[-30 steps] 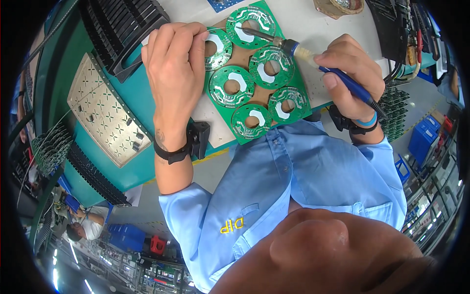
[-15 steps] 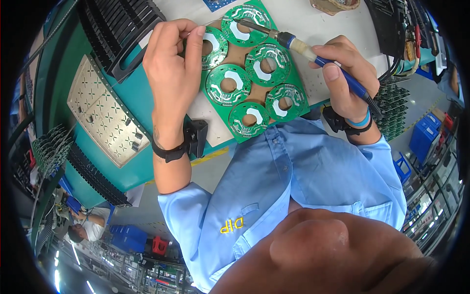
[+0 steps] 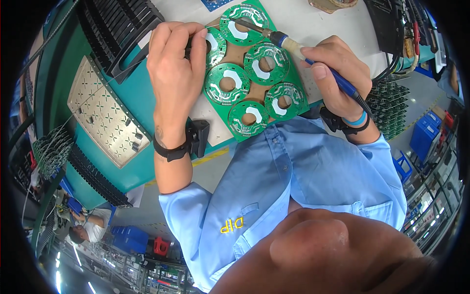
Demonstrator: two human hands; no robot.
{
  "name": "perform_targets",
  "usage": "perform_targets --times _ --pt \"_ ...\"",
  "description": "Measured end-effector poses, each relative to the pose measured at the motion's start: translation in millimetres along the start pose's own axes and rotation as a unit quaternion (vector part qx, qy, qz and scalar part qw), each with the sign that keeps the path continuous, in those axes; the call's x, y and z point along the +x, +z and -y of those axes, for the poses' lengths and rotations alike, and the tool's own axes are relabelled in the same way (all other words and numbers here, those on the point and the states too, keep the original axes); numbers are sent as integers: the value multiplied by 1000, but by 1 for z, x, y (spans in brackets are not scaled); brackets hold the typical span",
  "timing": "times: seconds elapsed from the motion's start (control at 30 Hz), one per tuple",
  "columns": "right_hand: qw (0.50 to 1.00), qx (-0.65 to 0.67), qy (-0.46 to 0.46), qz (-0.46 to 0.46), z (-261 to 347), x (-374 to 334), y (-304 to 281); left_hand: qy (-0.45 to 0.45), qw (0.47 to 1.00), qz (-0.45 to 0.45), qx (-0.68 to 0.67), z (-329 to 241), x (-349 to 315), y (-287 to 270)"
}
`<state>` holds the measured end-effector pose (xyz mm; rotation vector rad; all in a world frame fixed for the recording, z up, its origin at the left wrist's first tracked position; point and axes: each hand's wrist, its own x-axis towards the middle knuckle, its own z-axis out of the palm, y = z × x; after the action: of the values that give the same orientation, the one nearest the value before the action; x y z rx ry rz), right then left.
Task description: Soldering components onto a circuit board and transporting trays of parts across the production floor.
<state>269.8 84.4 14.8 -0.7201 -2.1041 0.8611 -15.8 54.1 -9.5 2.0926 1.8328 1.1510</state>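
My right hand [image 3: 338, 73] grips a soldering iron [image 3: 292, 46] with a blue handle, its tip on the upper ring-shaped circuit board [image 3: 254, 36]. My left hand [image 3: 177, 68] is closed in a pinch on a thin solder wire [image 3: 215, 25], whose end reaches towards the iron's tip. Behind that hand the wire trails off to the lower left. Several green ring-shaped boards lie together in a green panel [image 3: 299, 93] with brown showing between them. My left fingers partly hide the board [image 3: 214, 47] at the upper left.
A beige plate [image 3: 105, 105] with cross-shaped cutouts lies on the green mat to the left. Beside it are a black slotted rack [image 3: 115, 29] and a black strip [image 3: 95, 174]. Stacked green boards [image 3: 389, 108] stand at the right. Another person [image 3: 90, 226] sits at the lower left.
The iron's tip has shifted slightly left on the upper board, and my right hand has moved left with it. My left hand has shifted slightly right; the wire shows more clearly.
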Motion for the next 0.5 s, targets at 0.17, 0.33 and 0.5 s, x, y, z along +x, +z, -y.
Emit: perform_targets --times 0.17,0.33,0.5 --pt "1000 2 5 -2 0 -1 4 -8 1000 10 5 -1 0 0" --pt "999 12 -2 -42 -1 2 11 -12 1000 6 -10 -1 0 1" --pt "1000 14 7 -24 1 -1 10 -4 1000 4 -6 1 -2 3"
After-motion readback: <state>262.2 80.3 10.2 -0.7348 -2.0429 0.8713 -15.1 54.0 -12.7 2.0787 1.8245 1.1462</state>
